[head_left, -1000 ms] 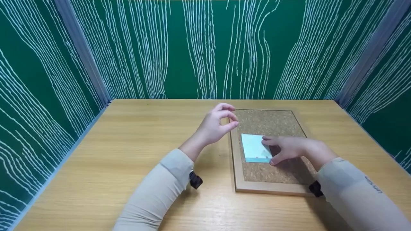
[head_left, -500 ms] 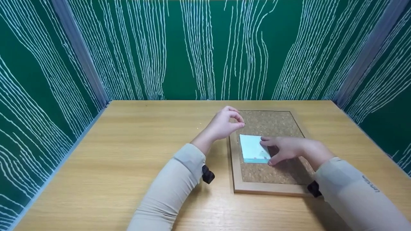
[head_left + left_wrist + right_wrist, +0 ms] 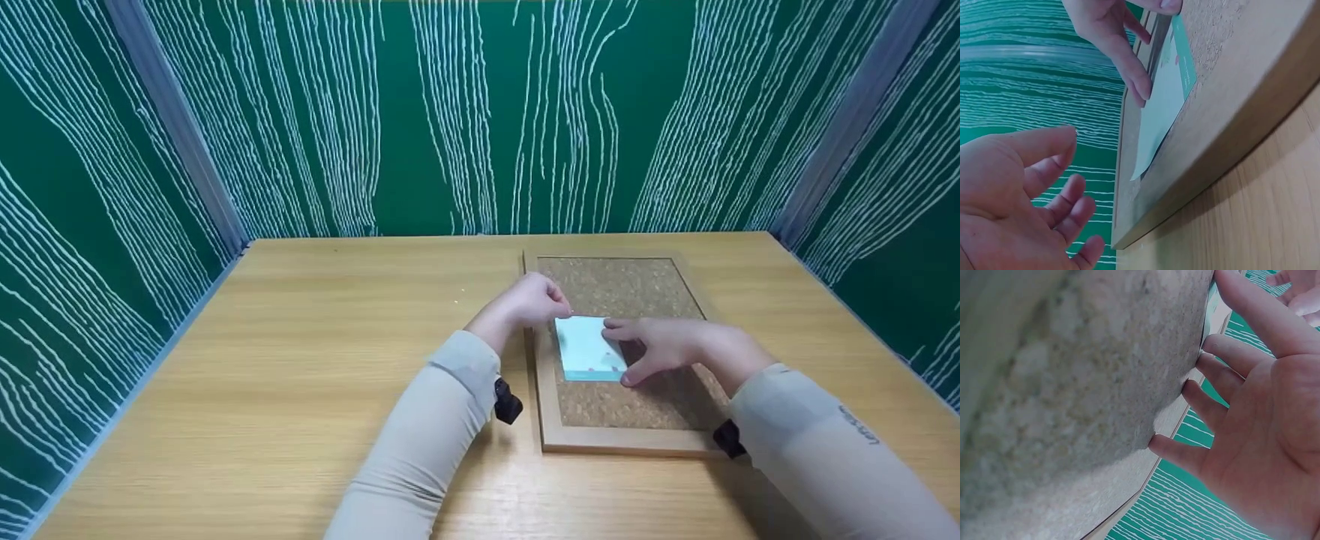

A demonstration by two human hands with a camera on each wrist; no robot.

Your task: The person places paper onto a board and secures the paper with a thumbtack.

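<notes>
Left hand point(image 3: 534, 298): moves to paper's point(image 3: 589, 343) 11 o'clock corner; grip pinched, can't tell if holding anything.
Right hand point(image 3: 664, 349): grip spread, touching 3 o'clock side.
Paper: on corkboard point(image 3: 622, 285), both hands now near.

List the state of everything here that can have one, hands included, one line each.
Paper: unfolded, lying on the cork, left edge seemingly slightly raised.
Corkboard: lying flat on the table, cork side up.
Left hand: near the paper's far left corner, thumb and forefinger together; any pinched item too small to identify.
Right hand: spread, touching the paper's right side.
</notes>
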